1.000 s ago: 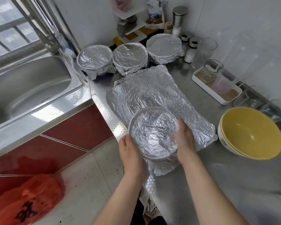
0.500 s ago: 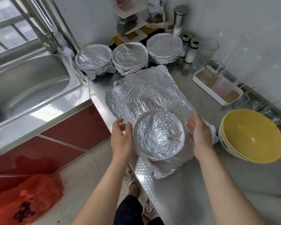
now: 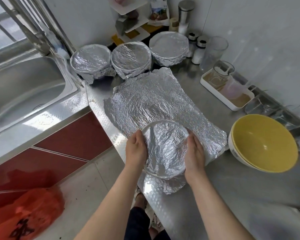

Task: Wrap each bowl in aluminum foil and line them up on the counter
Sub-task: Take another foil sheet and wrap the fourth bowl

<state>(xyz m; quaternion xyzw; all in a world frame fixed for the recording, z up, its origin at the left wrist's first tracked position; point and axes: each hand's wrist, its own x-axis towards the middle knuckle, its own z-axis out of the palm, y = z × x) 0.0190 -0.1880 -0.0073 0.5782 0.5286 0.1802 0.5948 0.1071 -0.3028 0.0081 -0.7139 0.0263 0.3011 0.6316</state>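
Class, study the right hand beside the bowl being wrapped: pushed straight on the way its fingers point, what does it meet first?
The loose foil sheet spread flat just beyond the right hand. Farther on, it would probably meet the rightmost wrapped bowl, though depth is unclear.

Home kitchen, steel sink (image 3: 21,94) beside steel counter (image 3: 232,187), condiment jars (image 3: 198,51), red cabinet fronts (image 3: 73,141)

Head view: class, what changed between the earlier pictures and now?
Both hands, off the bowl and spread half a second ago, closed in: left hand and right hand now cup the bowl's sides. The foil sheet, three wrapped bowls and yellow bowl stayed put.
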